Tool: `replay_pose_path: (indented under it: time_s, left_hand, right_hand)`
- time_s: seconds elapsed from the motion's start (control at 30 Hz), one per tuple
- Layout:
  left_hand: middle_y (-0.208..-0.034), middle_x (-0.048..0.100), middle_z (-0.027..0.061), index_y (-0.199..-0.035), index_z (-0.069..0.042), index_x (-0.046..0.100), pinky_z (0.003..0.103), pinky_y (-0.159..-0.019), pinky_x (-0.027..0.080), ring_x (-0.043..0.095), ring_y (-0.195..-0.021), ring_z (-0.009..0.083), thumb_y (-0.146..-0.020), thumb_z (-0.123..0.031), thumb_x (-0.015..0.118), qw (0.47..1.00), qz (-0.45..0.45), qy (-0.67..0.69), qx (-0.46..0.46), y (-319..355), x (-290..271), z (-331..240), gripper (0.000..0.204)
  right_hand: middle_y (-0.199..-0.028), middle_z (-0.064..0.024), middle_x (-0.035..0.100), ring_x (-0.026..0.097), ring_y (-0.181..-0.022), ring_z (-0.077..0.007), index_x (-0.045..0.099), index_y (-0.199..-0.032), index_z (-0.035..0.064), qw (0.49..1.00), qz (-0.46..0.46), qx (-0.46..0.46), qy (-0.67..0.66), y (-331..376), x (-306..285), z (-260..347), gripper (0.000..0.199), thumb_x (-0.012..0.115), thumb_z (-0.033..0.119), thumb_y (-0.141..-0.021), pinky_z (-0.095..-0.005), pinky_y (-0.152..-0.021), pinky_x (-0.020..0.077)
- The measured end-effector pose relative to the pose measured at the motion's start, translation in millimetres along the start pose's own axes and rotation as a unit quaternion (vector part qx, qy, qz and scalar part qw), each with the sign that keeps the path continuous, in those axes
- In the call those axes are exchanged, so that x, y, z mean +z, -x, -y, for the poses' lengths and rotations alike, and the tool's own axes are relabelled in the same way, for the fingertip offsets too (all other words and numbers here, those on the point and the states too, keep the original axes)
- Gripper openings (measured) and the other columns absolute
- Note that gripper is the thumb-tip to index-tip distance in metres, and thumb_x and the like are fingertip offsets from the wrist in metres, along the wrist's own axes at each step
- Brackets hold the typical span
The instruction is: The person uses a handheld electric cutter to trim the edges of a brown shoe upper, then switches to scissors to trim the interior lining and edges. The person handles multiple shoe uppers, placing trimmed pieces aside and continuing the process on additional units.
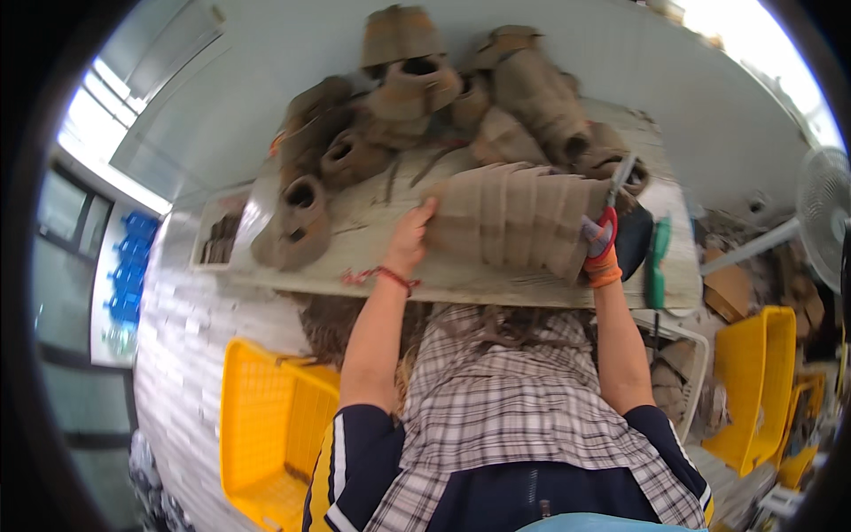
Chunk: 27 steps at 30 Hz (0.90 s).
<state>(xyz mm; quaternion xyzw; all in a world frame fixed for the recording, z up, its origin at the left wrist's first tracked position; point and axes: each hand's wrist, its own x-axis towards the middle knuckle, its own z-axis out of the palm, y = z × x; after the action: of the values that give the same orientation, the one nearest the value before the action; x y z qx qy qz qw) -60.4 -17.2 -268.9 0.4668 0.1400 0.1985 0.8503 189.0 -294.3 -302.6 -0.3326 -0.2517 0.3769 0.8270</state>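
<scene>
- Stack of brown layered pieces (510, 217) lies sideways between both hands, over the near part of the table (355, 239); layers overlap like nested sleeves, edges fanned along the top.
- Left hand (410, 238): grasping the stack's left end, thumb up near the top corner; other fingers partly hidden.
- Red bracelet (398, 280) on left wrist; red string (357, 277) on the table just beside it.
- Right hand (603, 248): gloved, orange at the cuff, gripping red-handled scissors (611, 220), blades pointing up and slightly right. Hand is at the stack's right end; whether its fingers also pinch the stack, cannot tell.
- Dark rounded item (635, 241) just right of the gloved hand, kind unclear.
- Green tool (659, 264) upright in view near the table's right edge.
- Brown rolled pieces (415, 93) heaped along the far side of the table, several with open round ends; one more (297, 226) nearer, left of the left hand.
- White tray (199, 238) off the table's left end, brown pieces inside.
- Yellow crate (251, 417) on floor at left; second yellow crate (773, 381) at right, tilted.
- White fan (824, 217) at far right; blue bottles (133, 266) at far left.
- Plaid apron (514, 395) on the person, dark sleeves with yellow and white stripes.
</scene>
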Motion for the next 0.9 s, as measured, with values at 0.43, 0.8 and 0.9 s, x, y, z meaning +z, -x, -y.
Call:
replay_pose_path:
  time_s: [0.43, 0.8, 0.9]
  left_hand:
    - [-0.119, 0.049, 0.0204, -0.105, -0.006, 0.057, 0.045, -0.084, 0.041, 0.048, -0.106, 0.0374, -0.073, -0.017, 0.071, 0.461, -0.389, -0.757, 0.25, 82.2, -109.4, -113.5, 0.037]
    - [-0.112, 0.06, 0.0096, -0.119, -0.002, 0.052, 0.036, -0.095, 0.042, 0.057, -0.104, 0.0213, -0.089, -0.009, 0.054, 0.966, -0.182, 0.01, 0.183, 242.2, -15.0, -157.7, 0.031]
    - [-0.118, 0.057, 0.0113, -0.123, 0.0, 0.048, 0.036, -0.098, 0.04, 0.054, -0.11, 0.0235, -0.087, -0.013, 0.057, 0.982, -0.113, 0.117, 0.101, 246.8, -2.5, -123.9, 0.039]
  right_hand:
    - [-0.079, 0.0047, 0.051, 0.042, -0.064, -0.0046, 0.055, -0.101, 0.0052, 0.948, -0.218, -0.154, 0.172, 70.9, 38.2, -6.5, 0.032, 0.041, 0.035, -0.097, -0.0187, -0.056, 0.0345]
    - [-0.073, 0.0016, 0.049, 0.046, -0.065, -0.0089, 0.053, -0.111, 0.001, 0.898, -0.044, -0.03, 0.437, 124.4, 136.1, 69.5, 0.038, 0.059, 0.028, -0.085, -0.0229, -0.057, 0.0385]
    - [-0.072, -0.0057, 0.05, 0.051, -0.065, -0.0151, 0.055, -0.102, 0.0019, 0.809, 0.031, 0.026, 0.587, 123.0, 221.5, 89.1, 0.033, 0.068, 0.013, -0.074, -0.0294, -0.058, 0.0434]
